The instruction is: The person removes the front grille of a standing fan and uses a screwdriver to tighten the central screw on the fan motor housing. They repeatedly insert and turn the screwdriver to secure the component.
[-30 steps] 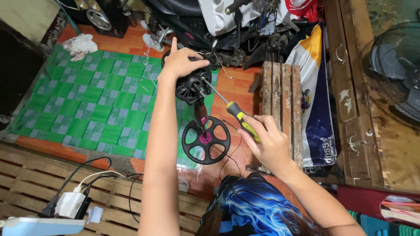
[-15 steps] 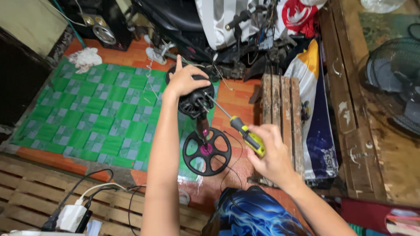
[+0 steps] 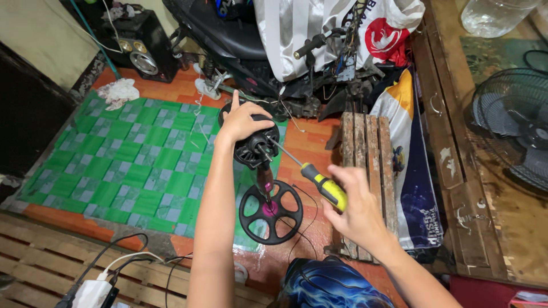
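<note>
Floor fills the left of the frame: a green checked plastic mat (image 3: 131, 165) lies over orange tiles, with slatted wooden pallet boards (image 3: 45, 268) along the lower left edge carrying a white power strip and black cables (image 3: 97, 288). At the upper left stand a black speaker box (image 3: 140, 48) and a crumpled white rag (image 3: 119, 91).

Just left of centre, the left hand (image 3: 242, 121) grips the black round fan motor housing (image 3: 257, 149) from above, fingers curled and clamped on its rim. A shaft runs down from it into the black spoked wheel-shaped part with a pink hub (image 3: 270, 212), which rests on the mat's edge (the lower centre of the frame).

Right of centre, the right hand (image 3: 359, 212) is closed around the yellow-and-black handled screwdriver (image 3: 319, 185), whose metal blade slants up-left to touch the housing.

Behind, at the top centre, a dark motorcycle (image 3: 240, 40) is draped with a white printed sheet (image 3: 308, 28). A small wooden slat stool (image 3: 365, 148) stands beside a printed sack (image 3: 411, 171). At the far right sits a worn wooden bench (image 3: 485, 228) with a dark wire fan guard (image 3: 514, 125) on it.
</note>
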